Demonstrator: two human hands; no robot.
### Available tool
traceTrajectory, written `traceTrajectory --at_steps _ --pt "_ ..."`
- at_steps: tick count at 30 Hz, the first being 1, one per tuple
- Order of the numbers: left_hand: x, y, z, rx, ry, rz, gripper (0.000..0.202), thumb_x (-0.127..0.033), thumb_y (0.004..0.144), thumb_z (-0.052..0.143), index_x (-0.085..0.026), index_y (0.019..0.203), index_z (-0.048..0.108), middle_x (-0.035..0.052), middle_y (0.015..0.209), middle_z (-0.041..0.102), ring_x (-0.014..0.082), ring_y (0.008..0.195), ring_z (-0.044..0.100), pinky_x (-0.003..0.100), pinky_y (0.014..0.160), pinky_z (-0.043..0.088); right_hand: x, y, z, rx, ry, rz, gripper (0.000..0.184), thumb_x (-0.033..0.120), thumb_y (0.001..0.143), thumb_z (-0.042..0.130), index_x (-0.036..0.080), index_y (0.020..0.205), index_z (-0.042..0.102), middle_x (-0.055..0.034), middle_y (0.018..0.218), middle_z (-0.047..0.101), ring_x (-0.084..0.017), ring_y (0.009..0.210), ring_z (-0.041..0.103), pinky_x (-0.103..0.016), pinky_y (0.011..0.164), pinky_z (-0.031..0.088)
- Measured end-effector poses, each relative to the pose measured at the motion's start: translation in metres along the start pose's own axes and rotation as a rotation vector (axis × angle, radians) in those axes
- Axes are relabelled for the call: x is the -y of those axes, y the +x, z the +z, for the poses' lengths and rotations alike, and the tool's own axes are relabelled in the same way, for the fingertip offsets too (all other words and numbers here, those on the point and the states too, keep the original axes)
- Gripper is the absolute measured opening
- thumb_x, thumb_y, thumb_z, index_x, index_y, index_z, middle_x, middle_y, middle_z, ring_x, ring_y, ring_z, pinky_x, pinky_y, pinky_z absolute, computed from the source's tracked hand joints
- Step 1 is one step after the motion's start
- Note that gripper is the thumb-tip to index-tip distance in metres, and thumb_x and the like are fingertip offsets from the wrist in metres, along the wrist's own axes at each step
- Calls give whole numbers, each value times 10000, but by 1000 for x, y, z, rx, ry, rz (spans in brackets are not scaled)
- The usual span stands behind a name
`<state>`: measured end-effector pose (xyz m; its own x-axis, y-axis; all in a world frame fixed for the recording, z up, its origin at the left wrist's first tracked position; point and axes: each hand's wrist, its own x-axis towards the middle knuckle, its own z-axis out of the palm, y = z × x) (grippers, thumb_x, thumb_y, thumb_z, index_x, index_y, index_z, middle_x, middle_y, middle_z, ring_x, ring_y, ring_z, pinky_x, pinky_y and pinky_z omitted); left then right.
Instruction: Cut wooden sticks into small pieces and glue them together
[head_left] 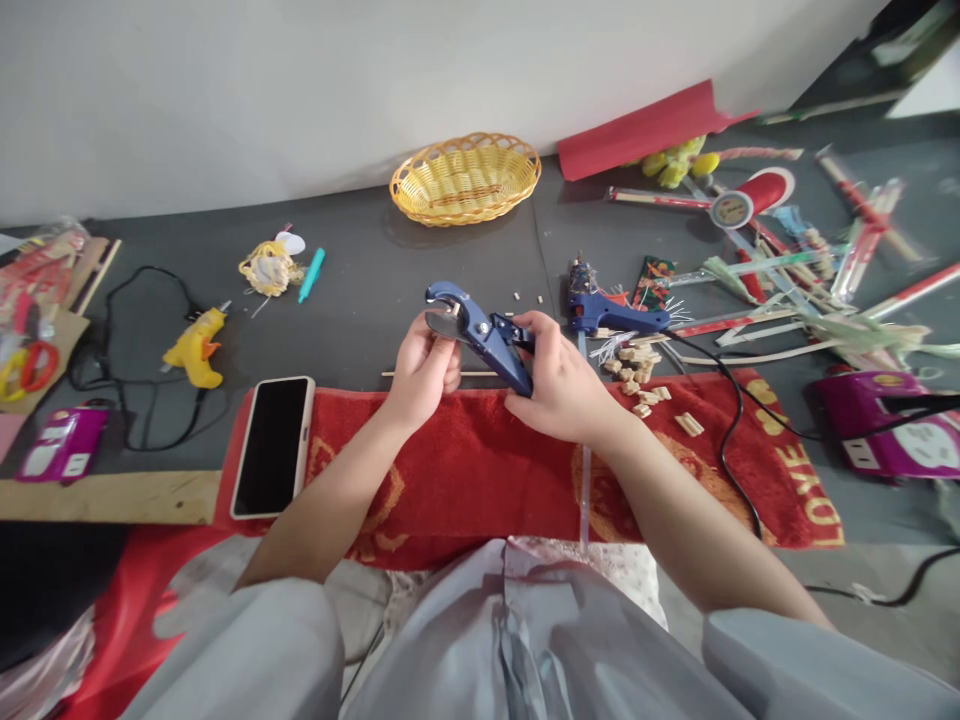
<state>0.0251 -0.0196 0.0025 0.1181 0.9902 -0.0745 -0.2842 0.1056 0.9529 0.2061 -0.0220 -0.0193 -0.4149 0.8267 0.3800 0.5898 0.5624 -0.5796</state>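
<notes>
Fingers of the right hand (559,385) close round the handles of the blue cutter (480,330), raised over the red cloth (465,470). The left hand (424,370) curls under its blade, grip unclear. Short wooden pieces (637,375) already lie cut nearby, and a thin stick (480,374) looks uncut.

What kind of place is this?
Probably an informal craft spot, maybe at home: a yellow glue gun, a blue glue gun, cut wooden pieces by a red towel, and a blue cutter in the right hand.

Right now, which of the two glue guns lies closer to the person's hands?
The blue glue gun, just beyond the right hand gripping the cutter; the yellow glue gun lies far off left.
</notes>
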Motion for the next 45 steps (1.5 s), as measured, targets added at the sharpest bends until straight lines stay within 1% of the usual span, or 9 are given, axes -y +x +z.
traceTrajectory --at_steps 4,8,13,18,21,25,33,41,45 --pt "1 3 -4 -7 11 78 436 -539 719 722 -227 785 425 -127 472 300 24 362 249 150 361 205 -2 2 -5 128 134 14 699 218 641 539 140 1283 272 -185 1198 521 -257 938 601 -437 815 517" --pt "-1 4 -5 3 1 81 398 -513 736 717 -219 779 452 -120 467 318 22 358 237 148 355 193 -2 3 -10 176 162 45 680 216 651 543 139 1266 263 -191 1196 516 -246 922 603 -424 799 515" --pt "-2 6 -8 28 43 99 386 -519 758 696 -214 780 461 -112 482 324 17 363 240 141 354 202 0 5 -14 205 200 60 646 207 655 540 144 1237 266 -160 1112 534 -223 860 595 -403 764 505" --pt "1 9 -12 62 125 197 374 -530 791 658 -218 759 455 -100 493 296 18 364 240 145 342 209 1 5 -16 216 244 98 607 210 671 544 154 1215 280 -90 972 538 -184 756 565 -358 703 483" --pt "0 10 -12 55 182 263 383 -536 808 636 -217 732 437 -90 494 292 21 359 253 151 330 222 3 5 -17 237 260 132 584 248 709 552 166 1217 276 -61 927 539 -162 695 547 -332 667 465" --pt "-1 9 -12 49 260 304 375 -534 838 597 -216 728 433 -82 505 300 21 353 258 156 315 228 5 6 -19 270 282 161 562 304 745 550 173 1214 270 -40 886 554 -147 644 533 -311 635 446" --pt "2 11 -19 43 366 393 313 -518 876 545 -219 801 492 -75 523 324 29 368 293 164 329 245 5 7 -20 253 297 148 509 314 771 564 197 1186 293 -60 916 617 -149 648 550 -299 628 440" --pt "6 12 -24 20 485 439 279 -468 923 490 -209 824 526 -59 552 353 38 417 320 186 388 276 6 7 -22 266 279 175 506 332 769 566 187 1182 312 -39 840 620 -166 646 566 -301 630 443" --pt "7 13 -26 28 487 449 263 -451 932 480 -214 833 539 -59 550 346 42 426 317 192 404 269 6 8 -22 270 279 168 502 337 774 567 194 1181 312 -41 839 633 -173 654 572 -304 638 447"
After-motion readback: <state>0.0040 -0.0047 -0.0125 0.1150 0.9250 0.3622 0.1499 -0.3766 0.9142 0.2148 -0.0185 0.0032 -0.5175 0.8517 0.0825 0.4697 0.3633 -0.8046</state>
